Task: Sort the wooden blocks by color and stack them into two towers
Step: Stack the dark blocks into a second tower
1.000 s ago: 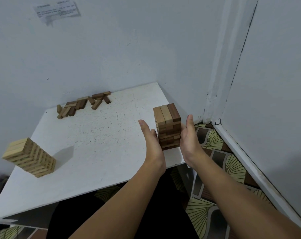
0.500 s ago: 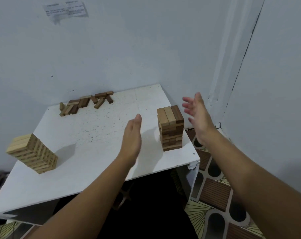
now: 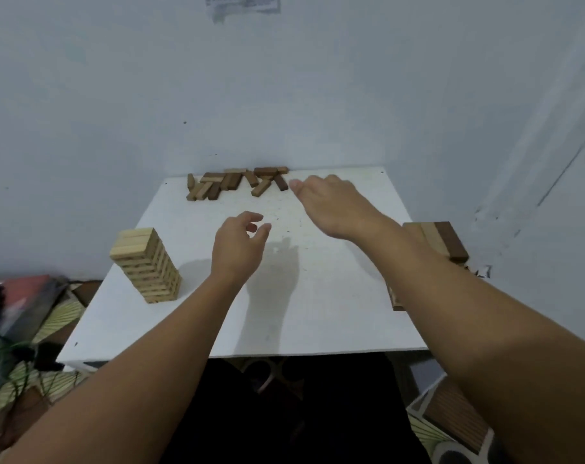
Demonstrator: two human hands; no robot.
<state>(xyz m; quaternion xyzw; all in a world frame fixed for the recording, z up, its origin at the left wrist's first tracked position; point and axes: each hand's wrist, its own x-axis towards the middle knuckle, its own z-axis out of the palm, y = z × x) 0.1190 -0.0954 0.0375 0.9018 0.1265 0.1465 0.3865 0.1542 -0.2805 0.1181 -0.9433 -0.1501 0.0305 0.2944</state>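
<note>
A tower of light wooden blocks (image 3: 147, 266) stands on the left of the white table (image 3: 317, 316). A darker tower (image 3: 441, 241) stands at the table's right edge, mostly hidden behind my right forearm. Several loose brown and tan blocks (image 3: 237, 182) lie in a scattered row along the far edge by the wall. My right hand (image 3: 331, 204) reaches over the table with empty fingers, its fingertips just right of the loose blocks. My left hand (image 3: 239, 244) hovers over the middle of the table, fingers curled loosely apart and holding nothing.
The table sits against a pale wall with a paper note (image 3: 242, 3) stuck high up. A corner of the room is on the right. Patterned floor tiles (image 3: 451, 426) show below right, and dark clutter (image 3: 19, 316) lies on the floor to the left.
Both hands left the sides of the dark tower and moved left and forward toward the loose blocks. The view swung left, so the dark tower now sits at the right.
</note>
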